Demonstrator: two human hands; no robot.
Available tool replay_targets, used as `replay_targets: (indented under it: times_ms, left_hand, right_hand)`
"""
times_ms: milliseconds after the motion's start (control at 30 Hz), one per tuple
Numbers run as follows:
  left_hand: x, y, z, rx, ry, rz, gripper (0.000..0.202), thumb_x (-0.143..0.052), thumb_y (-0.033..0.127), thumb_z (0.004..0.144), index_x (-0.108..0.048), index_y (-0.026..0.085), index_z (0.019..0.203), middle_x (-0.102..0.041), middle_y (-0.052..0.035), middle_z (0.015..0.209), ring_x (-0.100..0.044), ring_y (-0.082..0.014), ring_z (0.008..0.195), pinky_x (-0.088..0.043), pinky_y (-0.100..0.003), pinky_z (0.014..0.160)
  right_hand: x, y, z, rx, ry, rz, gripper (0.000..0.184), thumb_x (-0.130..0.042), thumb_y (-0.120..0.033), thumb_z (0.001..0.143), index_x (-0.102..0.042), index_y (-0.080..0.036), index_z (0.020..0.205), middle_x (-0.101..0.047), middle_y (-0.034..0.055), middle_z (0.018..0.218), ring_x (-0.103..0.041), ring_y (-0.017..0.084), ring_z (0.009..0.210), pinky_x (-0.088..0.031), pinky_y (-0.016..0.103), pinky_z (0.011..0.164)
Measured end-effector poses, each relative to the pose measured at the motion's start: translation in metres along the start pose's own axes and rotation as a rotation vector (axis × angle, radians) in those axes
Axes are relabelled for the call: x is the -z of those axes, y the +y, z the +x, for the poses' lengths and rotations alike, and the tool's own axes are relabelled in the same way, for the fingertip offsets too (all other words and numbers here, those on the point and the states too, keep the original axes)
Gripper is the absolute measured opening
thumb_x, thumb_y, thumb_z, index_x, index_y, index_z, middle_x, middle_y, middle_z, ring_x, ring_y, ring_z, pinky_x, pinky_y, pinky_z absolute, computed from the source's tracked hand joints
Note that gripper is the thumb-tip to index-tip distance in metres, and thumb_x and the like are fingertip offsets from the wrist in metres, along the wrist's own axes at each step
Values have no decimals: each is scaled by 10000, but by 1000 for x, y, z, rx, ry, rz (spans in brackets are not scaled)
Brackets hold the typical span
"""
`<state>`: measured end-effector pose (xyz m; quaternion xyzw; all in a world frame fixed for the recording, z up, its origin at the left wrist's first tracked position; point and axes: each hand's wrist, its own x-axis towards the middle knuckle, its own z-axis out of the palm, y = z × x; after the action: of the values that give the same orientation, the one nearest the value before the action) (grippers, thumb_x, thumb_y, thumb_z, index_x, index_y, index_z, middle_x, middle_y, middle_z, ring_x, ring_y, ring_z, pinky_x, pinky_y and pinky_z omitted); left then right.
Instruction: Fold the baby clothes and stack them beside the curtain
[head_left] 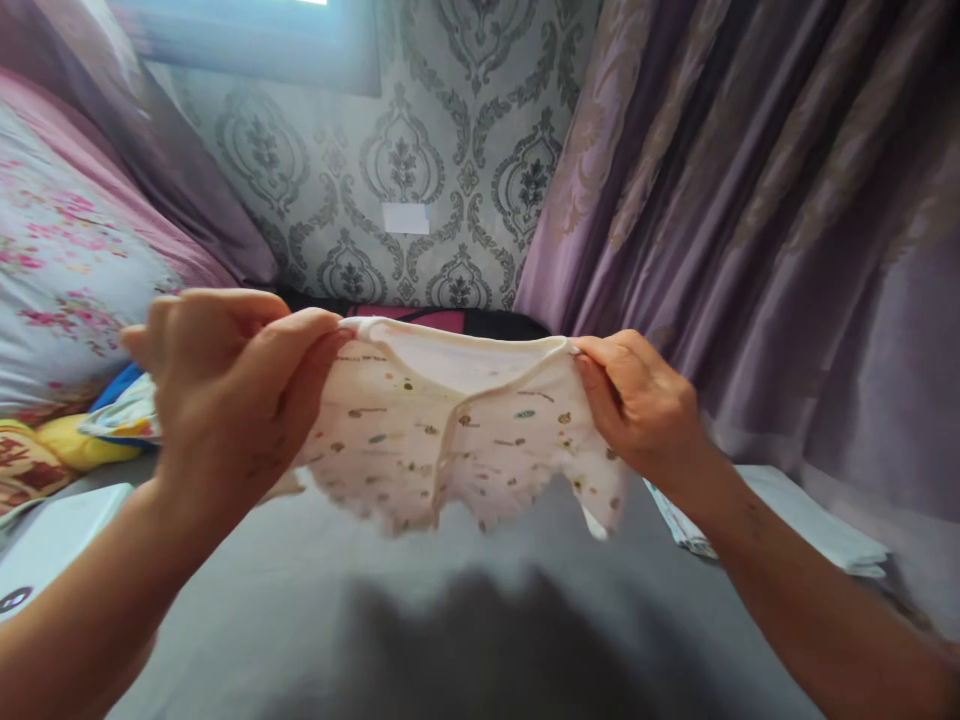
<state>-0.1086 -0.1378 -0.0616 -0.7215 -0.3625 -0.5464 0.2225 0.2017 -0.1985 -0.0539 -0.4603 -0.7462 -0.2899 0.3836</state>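
A small cream baby shirt [480, 430] with tiny printed figures hangs in the air, stretched between both hands. Its neckline faces up, and a front opening runs down its middle. My left hand [232, 390] is closed in a pinch on the shoulder at the left end. At the other shoulder, the thumb and fingers of my right hand [637, 395] pinch the cloth. The shirt's lower edge is blurred and hangs above a grey sheet [300, 620]. Part of the left sleeve is hidden behind my left hand.
Folded white cloths [810, 515] lie on the right, beside purple curtains [750, 250]. On the left are a white object [60, 530], yellow and blue fabric items [82, 440] and a floral pillow [67, 260]. A patterned wall [465, 150] stands behind.
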Motion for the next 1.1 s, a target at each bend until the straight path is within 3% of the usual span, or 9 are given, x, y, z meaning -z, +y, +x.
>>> replay_targets:
  times_ms: [67, 167, 267, 367, 467, 600, 767, 933, 1100]
  left_hand:
    - [20, 7, 5, 12, -54, 53, 228, -508, 429, 899, -666, 267, 925, -505, -9, 938, -494, -228, 1000, -329, -443, 932]
    - [17, 1, 3, -35, -428, -77, 300, -445, 494, 903, -650, 280, 854, -550, 15, 859, -524, -166, 804, -400, -324, 718]
    - [-27, -20, -29, 14, -811, -218, 400, -414, 485, 922, -606, 232, 679, -561, 4, 720, -512, -145, 682, -374, -292, 624]
    - [-89, -37, -84, 132, -966, -239, 420, -381, 452, 932, -586, 199, 667, -576, -24, 699, -521, -154, 664, -357, -286, 608]
    - [-136, -42, -137, 196, -961, -165, 395, -332, 405, 961, -594, 195, 754, -607, -46, 781, -542, -179, 728, -350, -296, 640]
    - [-165, -45, -166, 102, -934, -74, 372, -278, 378, 992, -586, 195, 892, -616, -78, 913, -543, -223, 856, -365, -339, 736]
    - [-185, -57, -164, -53, -961, 45, 346, -265, 349, 1006, -566, 185, 958, -639, -101, 945, -559, -238, 882, -360, -356, 770]
    - [-211, -67, -157, -67, -1013, 105, 348, -258, 333, 1011, -554, 163, 942, -656, -121, 914, -590, -241, 863, -371, -349, 765]
    - [-240, -79, -148, -87, -1025, 79, 363, -253, 352, 1013, -552, 161, 937, -664, -117, 910, -601, -236, 872, -386, -344, 786]
  right_hand:
    - [16, -5, 5, -34, -130, 104, 258, -412, -324, 987, -628, -244, 1104, -651, 30, 933, -626, 155, 845, -508, 268, 737]
    - [18, -1, 6, -150, -483, 273, 266, -445, -355, 968, -681, -239, 1009, -690, 16, 882, -639, 156, 791, -495, 254, 677]
    - [-13, 13, -14, -270, -856, 392, 293, -455, -368, 953, -706, -218, 927, -713, 5, 854, -636, 148, 741, -450, 235, 629]
    - [-66, 27, -54, -359, -1010, 336, 306, -449, -356, 955, -694, -191, 874, -712, 24, 850, -635, 155, 761, -413, 240, 644]
    - [-116, 33, -98, -393, -993, 133, 277, -410, -324, 983, -652, -189, 981, -687, 65, 1006, -629, 183, 943, -409, 250, 736]
    - [-157, 32, -130, -306, -1050, -89, 308, -312, -370, 1021, -571, -211, 1072, -641, 73, 1073, -645, 194, 926, -418, 268, 713]
    - [-183, 46, -128, -230, -1080, -213, 331, -245, -377, 1030, -513, -216, 1138, -613, 90, 1118, -651, 202, 950, -435, 275, 719]
    - [-207, 70, -117, -176, -1081, -235, 344, -220, -380, 1031, -496, -207, 1139, -618, 90, 1121, -654, 216, 964, -446, 290, 720]
    - [-226, 87, -107, -215, -1115, -205, 339, -210, -369, 1033, -482, -208, 1154, -623, 100, 1160, -653, 225, 974, -440, 310, 749]
